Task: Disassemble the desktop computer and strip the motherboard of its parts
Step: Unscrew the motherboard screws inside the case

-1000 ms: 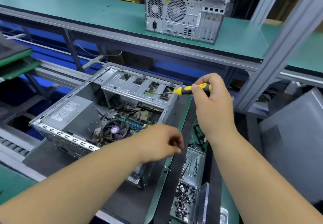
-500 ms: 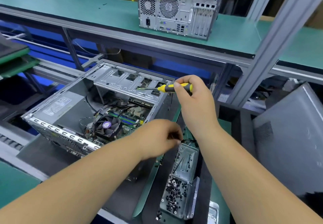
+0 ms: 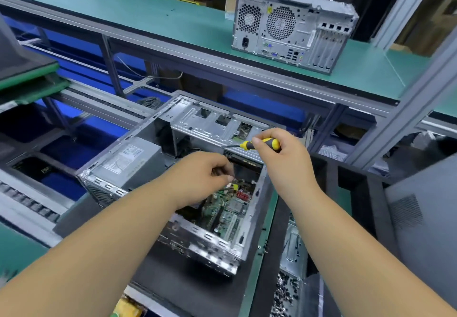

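The open grey steel desktop computer case [image 3: 173, 183] lies on its side on the dark mat of the workbench, its green motherboard [image 3: 230, 207] still bolted in the bottom with the boxy silver power supply [image 3: 131, 160] beside it. The work looks to be at the stage of freeing parts inside the case. The left hand [image 3: 202, 175] reaches in over the board with fingertips curled together, seemingly pinching something small, though what it holds cannot be made out. The right hand [image 3: 279, 153] grasps the yellow-and-black-handled screwdriver [image 3: 257, 144], its shaft lying level over the perforated metal drive cage [image 3: 212, 126]. Next, the tip probably needs seating squarely in a screw head. Compared with half a second ago, the left hand has moved from the case's near edge to deep over the board, hiding the cooler fan, and the metal tray of dark screws [image 3: 286, 292] now sits lower in view.
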